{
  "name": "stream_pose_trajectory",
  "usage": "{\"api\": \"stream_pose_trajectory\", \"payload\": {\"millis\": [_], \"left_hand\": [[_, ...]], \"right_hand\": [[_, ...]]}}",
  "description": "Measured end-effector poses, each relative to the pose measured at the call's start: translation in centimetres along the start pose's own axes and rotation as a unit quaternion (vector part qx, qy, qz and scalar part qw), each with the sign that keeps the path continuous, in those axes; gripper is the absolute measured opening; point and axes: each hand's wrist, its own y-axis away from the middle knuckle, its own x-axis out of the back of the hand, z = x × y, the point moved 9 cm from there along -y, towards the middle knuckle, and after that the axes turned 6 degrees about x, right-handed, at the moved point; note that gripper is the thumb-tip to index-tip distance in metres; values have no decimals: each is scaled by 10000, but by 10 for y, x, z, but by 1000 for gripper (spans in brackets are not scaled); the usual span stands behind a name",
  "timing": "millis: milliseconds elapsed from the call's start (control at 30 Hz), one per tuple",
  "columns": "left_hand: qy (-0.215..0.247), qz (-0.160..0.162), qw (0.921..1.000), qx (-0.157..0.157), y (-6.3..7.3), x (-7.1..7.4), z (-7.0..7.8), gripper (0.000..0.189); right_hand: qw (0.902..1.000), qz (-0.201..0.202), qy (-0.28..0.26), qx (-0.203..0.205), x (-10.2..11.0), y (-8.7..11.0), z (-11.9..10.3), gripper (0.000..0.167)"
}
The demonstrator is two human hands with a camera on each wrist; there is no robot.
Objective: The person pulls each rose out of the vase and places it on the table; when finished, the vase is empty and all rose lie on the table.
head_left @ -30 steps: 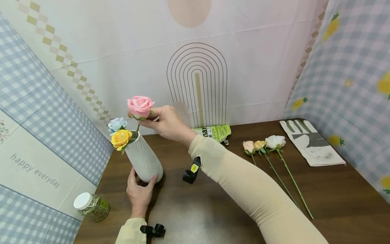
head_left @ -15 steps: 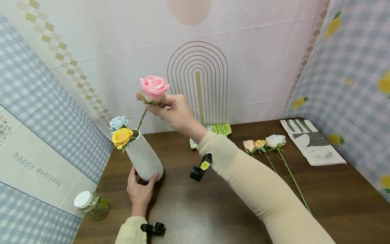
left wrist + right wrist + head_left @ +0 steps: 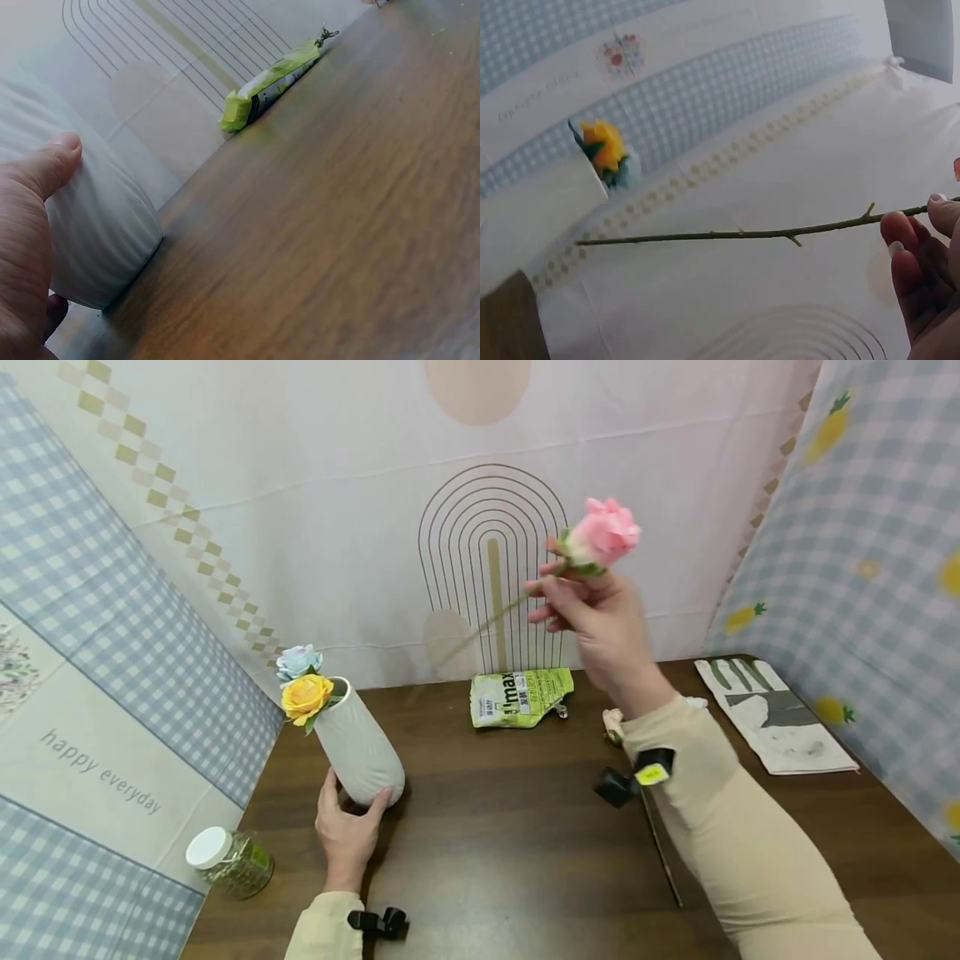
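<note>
A pink artificial rose (image 3: 604, 533) is up in the air in front of the back cloth, its stem pinched near the bloom by my right hand (image 3: 600, 618). The right wrist view shows the bare stem (image 3: 765, 234) stretching left from the fingers, with small thorns. My left hand (image 3: 347, 839) grips the base of a white ribbed vase (image 3: 363, 747), its thumb along the side in the left wrist view. The vase holds a yellow rose (image 3: 307, 697) and a light blue rose (image 3: 298, 662), both leaning left at its mouth.
Under my right forearm lie other roses, a pale peach bloom (image 3: 613, 725) partly showing. A green snack bag (image 3: 521, 697) lies by the back wall, clipped. A lidded jar (image 3: 231, 862) stands front left. A folded cloth (image 3: 776, 716) rests at the back right.
My right hand has drawn the pink rose up out of the vase and carried it far to the right, its stem now slanting. The left hand and vase stay put.
</note>
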Motion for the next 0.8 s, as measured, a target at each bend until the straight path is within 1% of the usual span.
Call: {"api": "stream_pose_trajectory", "payload": {"millis": [33,100,200,333,467,600,700,800], "left_hand": [[15,3,10000,-4,0,0,1,90],[28,20,10000,-43,1,0,2,90],[44,65,9999,-123,1,2,4,91],[59,117,9998,-152,-1,4,4,91],[67,102,9999,-113,-2,4,3,91],[52,75,9999,-95,-1,3,3,91],[45,63,9999,-92,-1,3,4,91],[61,39,9999,-72,0,2,3,91]], "right_hand": [[9999,93,-4,-55,12,5,0,28],[9995,237,152,-153,36,16,3,31],[9981,318,436,-293,67,35,14,32],[9944,422,860,-453,102,62,33,31],[9873,745,1238,-662,132,88,52,29],[9786,1047,1544,-865,149,108,66,25],[9734,1132,1713,-1019,152,120,77,23],[9688,1161,1853,-1164,152,132,88,26]]}}
